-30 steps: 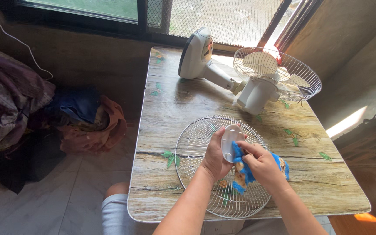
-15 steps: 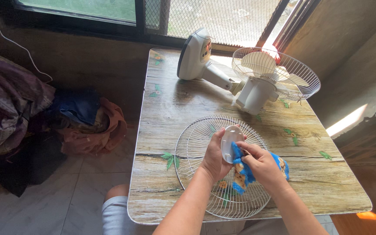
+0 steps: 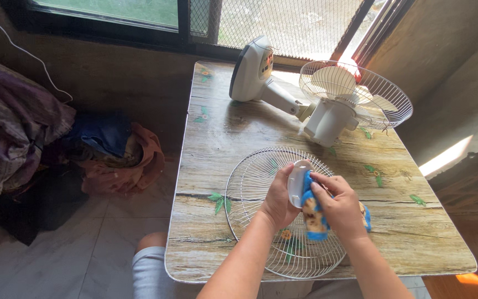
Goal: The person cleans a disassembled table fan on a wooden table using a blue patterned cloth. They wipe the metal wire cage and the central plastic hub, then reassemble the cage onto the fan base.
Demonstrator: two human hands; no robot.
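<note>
Across the middle of the frame stretches a wood-patterned table [image 3: 217, 138] with small green leaf prints, its near edge cut off at the bottom by the person's forearms and a knee in light shorts. At the left edge of the frame a heap of clothes [image 3: 62, 149] lies on the tiled floor, purple, blue and orange pieces tangled so that single garments are hard to tell apart, and the pile runs out of view at the left. Along the top, a dark-framed window [image 3: 283, 22] with wire mesh is cropped by the upper edge. At the upper centre of the table a white fan [image 3: 305, 105] lies on its side, its base toward the window and its rear wire guard and blades toward the upper right; the far rim sits in bright glare and is hard to read. In the lower centre a round wire grille [image 3: 250, 182] lies flat on the table, its lower right part hidden under the hands. Above the grille the left hand [image 3: 278, 199] holds a small white oval cap [image 3: 296, 182] on edge, fingers curled behind it and thumb on its near rim, so most of the cap's back is hidden. Touching the cap's right face is a blue patterned cloth [image 3: 313, 216], bunched in the right hand [image 3: 341, 207], whose fingers are closed around it and press it against the cap; part of the cloth hangs below the palm and a blue scrap shows past the wrist.
</note>
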